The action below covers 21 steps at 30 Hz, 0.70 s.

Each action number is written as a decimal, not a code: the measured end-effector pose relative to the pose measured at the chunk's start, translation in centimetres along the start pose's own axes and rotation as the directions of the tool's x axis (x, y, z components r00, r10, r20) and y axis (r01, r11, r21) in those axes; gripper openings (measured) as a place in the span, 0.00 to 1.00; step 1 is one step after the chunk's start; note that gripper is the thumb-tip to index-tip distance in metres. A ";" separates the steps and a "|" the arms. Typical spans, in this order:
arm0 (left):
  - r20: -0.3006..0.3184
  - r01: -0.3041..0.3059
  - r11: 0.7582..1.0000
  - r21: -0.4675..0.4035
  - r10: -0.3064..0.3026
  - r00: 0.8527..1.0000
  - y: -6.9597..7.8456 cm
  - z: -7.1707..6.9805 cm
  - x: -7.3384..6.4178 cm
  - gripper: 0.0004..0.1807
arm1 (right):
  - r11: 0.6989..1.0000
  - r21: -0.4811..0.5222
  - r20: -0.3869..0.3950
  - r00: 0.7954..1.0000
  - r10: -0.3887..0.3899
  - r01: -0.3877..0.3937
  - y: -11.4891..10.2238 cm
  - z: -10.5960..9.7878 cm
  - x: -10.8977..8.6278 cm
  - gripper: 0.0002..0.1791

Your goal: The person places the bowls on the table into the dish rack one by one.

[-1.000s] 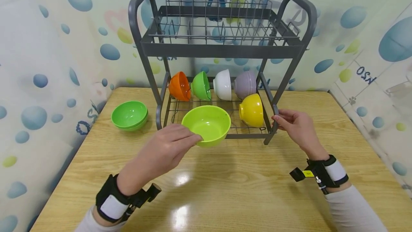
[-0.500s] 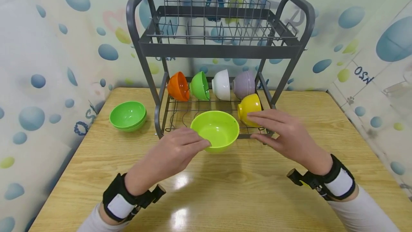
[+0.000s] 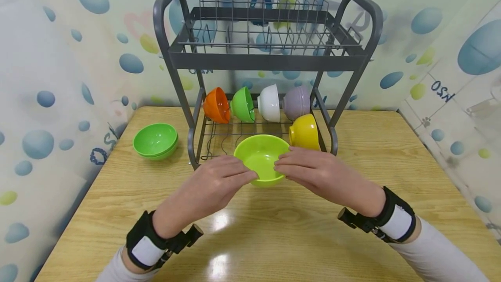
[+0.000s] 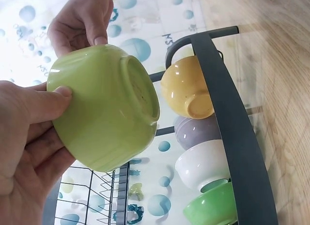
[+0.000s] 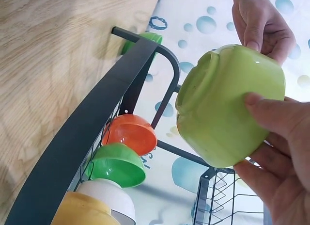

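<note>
Between both hands a lime-green bowl (image 3: 261, 153) is held up in front of the rack's lower shelf, its opening facing up. My left hand (image 3: 213, 184) pinches its left rim, thumb on the outer wall as the left wrist view shows. On the opposite side my right hand (image 3: 322, 173) grips the rim, fingers over the edge and thumb (image 5: 264, 111) against the outside. The bowl's foot ring (image 4: 140, 88) shows in the left wrist view. Just behind the right hand, a yellow bowl (image 3: 307, 132) leans on its side in the rack.
A dark grey two-tier dish rack (image 3: 270, 61) stands at the back. On its lower tier, orange (image 3: 216, 105), green (image 3: 242, 105), white (image 3: 269, 103) and purple (image 3: 296, 102) bowls stand tilted in a row. Stacked green bowls (image 3: 155, 140) sit left on the wooden table (image 3: 258, 238).
My right hand has left the rack's right leg and moved left to grip the lime-green bowl. The left hand has shifted the bowl slightly right and toward me.
</note>
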State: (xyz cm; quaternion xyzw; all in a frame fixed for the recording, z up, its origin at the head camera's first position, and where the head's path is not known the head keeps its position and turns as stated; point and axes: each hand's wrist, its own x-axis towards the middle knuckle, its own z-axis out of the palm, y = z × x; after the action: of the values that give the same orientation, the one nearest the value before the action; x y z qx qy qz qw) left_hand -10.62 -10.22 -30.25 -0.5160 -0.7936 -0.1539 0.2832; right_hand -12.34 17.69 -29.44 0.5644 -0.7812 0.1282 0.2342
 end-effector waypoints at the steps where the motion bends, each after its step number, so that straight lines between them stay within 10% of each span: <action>1: 0.003 0.001 1.000 -0.001 -0.001 1.000 0.0 0.0 0.0 0.09 | 1.000 -0.006 0.005 1.000 -0.003 0.003 0.0 0.0 0.1 0.18; 9: -0.001 0.013 1.000 -0.005 -0.013 1.000 -0.1 -0.1 -0.1 0.10 | 1.000 0.000 0.005 1.000 -0.026 0.026 -0.1 0.3 0.5 0.15; 15: -0.113 0.084 0.989 -0.119 -0.097 0.989 -0.7 -0.9 -0.7 0.16 | 0.999 -0.023 -0.053 0.998 -0.037 0.036 0.3 0.1 0.9 0.13; 18: -0.213 0.161 0.978 -0.132 -0.186 0.959 -1.5 -1.9 -1.2 0.20 | 1.000 0.006 -0.077 0.997 -0.013 0.013 0.6 -0.3 0.9 0.11; 21: -0.313 0.312 0.945 -0.101 -0.328 0.892 -2.6 -2.7 -1.9 0.21 | 0.998 0.057 -0.088 0.996 0.028 -0.023 1.1 -0.7 0.9 0.10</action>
State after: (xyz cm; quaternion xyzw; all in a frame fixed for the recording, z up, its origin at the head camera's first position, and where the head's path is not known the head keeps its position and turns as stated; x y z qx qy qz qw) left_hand -11.63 -14.20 -29.16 -0.3526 -0.8061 -0.3002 0.3686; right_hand -13.42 17.65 -28.34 0.5545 -0.7732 0.1780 0.2509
